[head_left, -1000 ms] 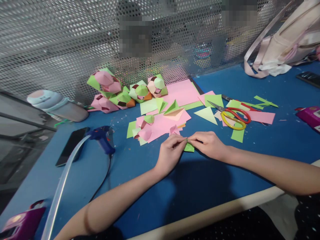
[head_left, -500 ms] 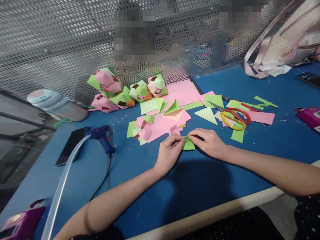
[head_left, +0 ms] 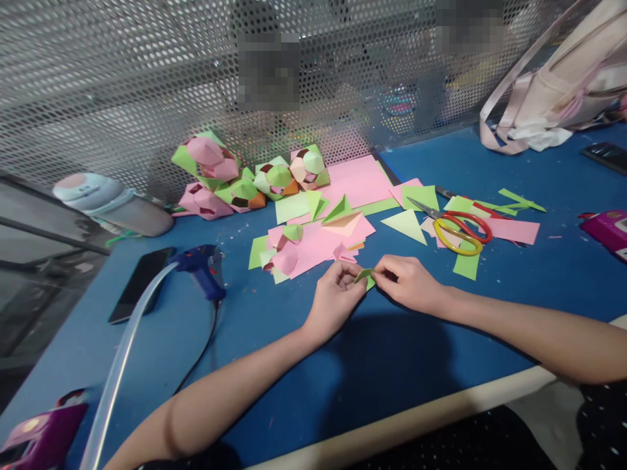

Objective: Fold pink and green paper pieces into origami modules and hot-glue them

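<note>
A small folded piece of green paper (head_left: 366, 277) is pinched between both hands above the blue table. My left hand (head_left: 336, 294) is closed on its left side, fingers partly covering it. From the right, my right hand (head_left: 402, 277) grips the other edge between thumb and forefinger. Just beyond the hands lie pink paper sheets (head_left: 313, 251), with a small folded pink piece (head_left: 343, 252) near my left fingertips. Folded green pieces (head_left: 337, 210) and a pale green triangle (head_left: 404, 226) rest farther back.
Scissors with red and yellow handles (head_left: 458, 234) lie on paper scraps at right. To the left are a blue glue gun (head_left: 203, 271) with a long glue stick, a phone (head_left: 142, 285) and a bottle (head_left: 112, 203). Finished paper shapes (head_left: 245, 186) stand by the perforated metal screen (head_left: 147, 78).
The green paper has been tilted up and turned, so less of its face shows. Both hands have shifted slightly, still holding it.
</note>
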The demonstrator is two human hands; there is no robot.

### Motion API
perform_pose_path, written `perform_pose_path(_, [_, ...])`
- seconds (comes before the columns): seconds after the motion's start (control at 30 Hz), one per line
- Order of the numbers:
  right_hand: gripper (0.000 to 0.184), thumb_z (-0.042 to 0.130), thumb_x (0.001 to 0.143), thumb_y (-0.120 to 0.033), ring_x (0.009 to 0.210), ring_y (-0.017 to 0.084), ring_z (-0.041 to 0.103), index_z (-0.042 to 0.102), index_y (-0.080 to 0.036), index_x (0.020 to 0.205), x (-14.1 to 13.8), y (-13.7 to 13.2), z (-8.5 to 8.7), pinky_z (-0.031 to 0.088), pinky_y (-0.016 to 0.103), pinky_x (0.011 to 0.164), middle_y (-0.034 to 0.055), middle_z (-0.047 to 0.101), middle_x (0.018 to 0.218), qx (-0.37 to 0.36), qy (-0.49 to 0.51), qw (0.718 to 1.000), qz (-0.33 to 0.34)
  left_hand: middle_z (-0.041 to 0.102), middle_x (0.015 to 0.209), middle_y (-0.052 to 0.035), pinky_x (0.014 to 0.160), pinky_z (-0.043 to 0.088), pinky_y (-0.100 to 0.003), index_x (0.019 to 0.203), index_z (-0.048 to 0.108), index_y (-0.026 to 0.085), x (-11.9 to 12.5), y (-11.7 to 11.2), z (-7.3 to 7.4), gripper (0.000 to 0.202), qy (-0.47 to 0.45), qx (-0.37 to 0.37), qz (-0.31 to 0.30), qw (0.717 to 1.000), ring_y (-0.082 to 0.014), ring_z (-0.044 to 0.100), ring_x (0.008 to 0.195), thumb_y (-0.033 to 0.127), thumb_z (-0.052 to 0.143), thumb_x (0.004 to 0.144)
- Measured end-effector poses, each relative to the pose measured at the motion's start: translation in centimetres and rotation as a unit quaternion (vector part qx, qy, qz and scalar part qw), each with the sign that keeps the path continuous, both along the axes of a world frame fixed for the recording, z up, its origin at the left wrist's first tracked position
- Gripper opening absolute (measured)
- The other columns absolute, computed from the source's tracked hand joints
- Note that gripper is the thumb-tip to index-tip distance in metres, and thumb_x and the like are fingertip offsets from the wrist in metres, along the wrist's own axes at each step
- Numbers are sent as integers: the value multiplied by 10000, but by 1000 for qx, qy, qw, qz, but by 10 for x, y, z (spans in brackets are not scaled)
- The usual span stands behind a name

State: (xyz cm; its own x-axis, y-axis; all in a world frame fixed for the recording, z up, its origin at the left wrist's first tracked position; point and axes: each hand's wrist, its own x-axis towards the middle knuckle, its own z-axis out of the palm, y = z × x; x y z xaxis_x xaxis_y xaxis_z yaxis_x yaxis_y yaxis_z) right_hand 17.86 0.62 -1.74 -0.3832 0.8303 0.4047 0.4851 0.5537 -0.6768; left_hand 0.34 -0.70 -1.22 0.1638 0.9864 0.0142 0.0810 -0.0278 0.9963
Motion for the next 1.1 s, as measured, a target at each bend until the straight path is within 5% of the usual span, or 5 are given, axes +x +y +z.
perform_pose_path(0.27, [145, 505, 879, -210, 612, 110, 502, 547, -180, 744, -2, -2, 2, 369, 236, 596, -7, 542, 673, 13, 6, 1000, 21, 580, 682, 19, 570, 397, -203, 764, 620, 163, -3, 1, 2, 103, 111, 44, 32, 992, -92, 499, 603, 263, 639, 779])
perform_pose_path(0.47, [99, 550, 853, -239, 598, 105, 500, 542, -178, 776, -2, -3, 5, 373, 229, 585, -14, 543, 673, -24, 7, 1000, -8, 592, 675, 27, 561, 413, -195, 744, 587, 161, -2, 1, 2, 131, 61, 13, 62, 996, -93, 516, 598, 271, 658, 758])
perform_pose_path(0.87, [134, 531, 862, -210, 595, 97, 491, 534, -173, 733, -2, -3, 1, 359, 226, 584, -18, 546, 654, -10, 1, 1000, 10, 555, 650, 33, 531, 412, -200, 783, 577, 171, -4, -1, -3, 87, 76, -5, 12, 997, -97, 522, 572, 244, 620, 768])
perform_pose_path(0.97, [131, 525, 860, -191, 596, 92, 488, 543, -172, 731, 1, 0, 4, 368, 218, 585, -21, 543, 653, -16, 28, 999, 4, 594, 772, 5, 578, 442, -219, 919, 571, 177, -6, -5, 5, 181, 116, 49, -13, 992, -107, 543, 625, 264, 634, 774])
perform_pose_path(1.1, [104, 531, 849, -194, 598, 94, 496, 565, -176, 752, 10, 11, 6, 377, 211, 568, -21, 562, 664, -55, 62, 996, -31, 578, 1000, -61, 675, 469, -261, 1058, 547, 182, -20, 1, 25, 278, 217, 234, -13, 948, -154, 565, 824, 233, 618, 795])
